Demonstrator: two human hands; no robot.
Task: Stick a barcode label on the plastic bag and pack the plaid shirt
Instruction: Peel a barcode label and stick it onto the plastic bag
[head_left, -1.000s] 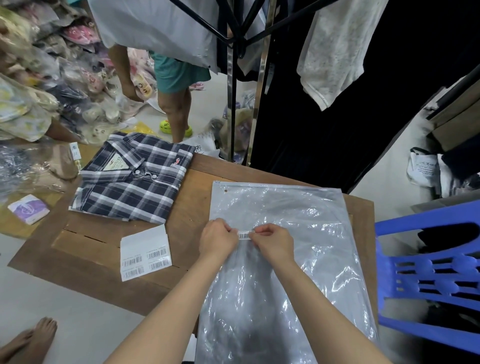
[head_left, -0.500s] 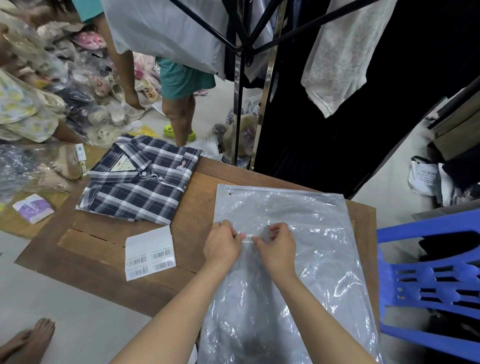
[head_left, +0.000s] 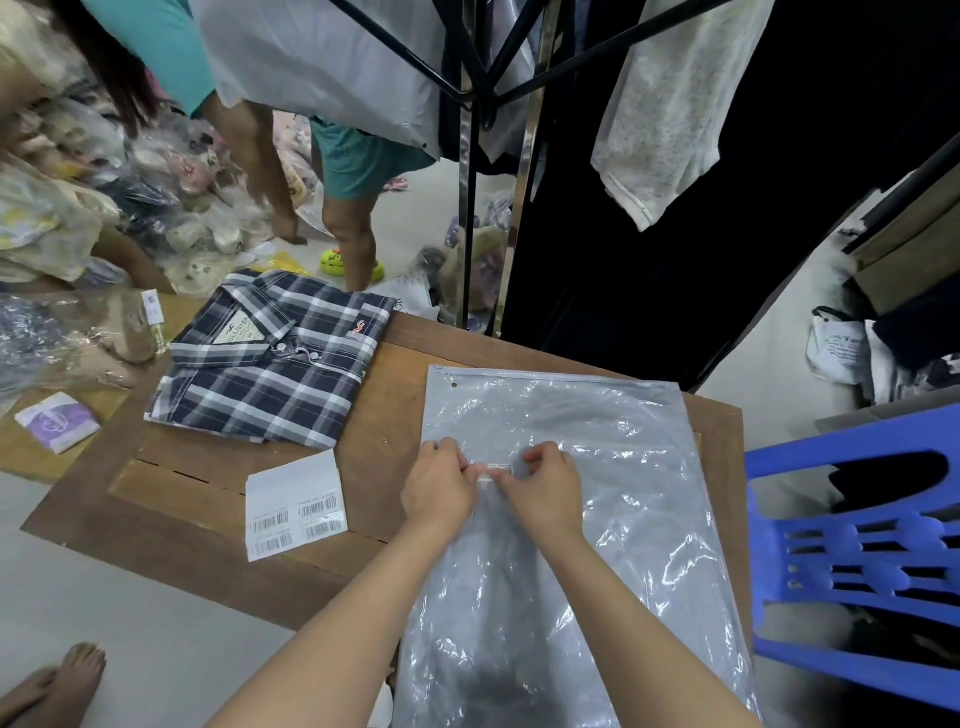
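Clear plastic bag (head_left: 566, 519) lay lengthwise, its sealed edge pointing away. Left hand (head_left: 439, 491) and right hand (head_left: 545, 488) pinched the barcode label (head_left: 496, 469) crosswise against it, plaid shirt (head_left: 275, 358) well left.

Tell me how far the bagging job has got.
Done: plastic bag laid flat on the table. In hand: left hand and right hand press a barcode label onto the bag. Left: the plaid shirt lies folded beside the bag, unpacked. The label sheet holds more labels.
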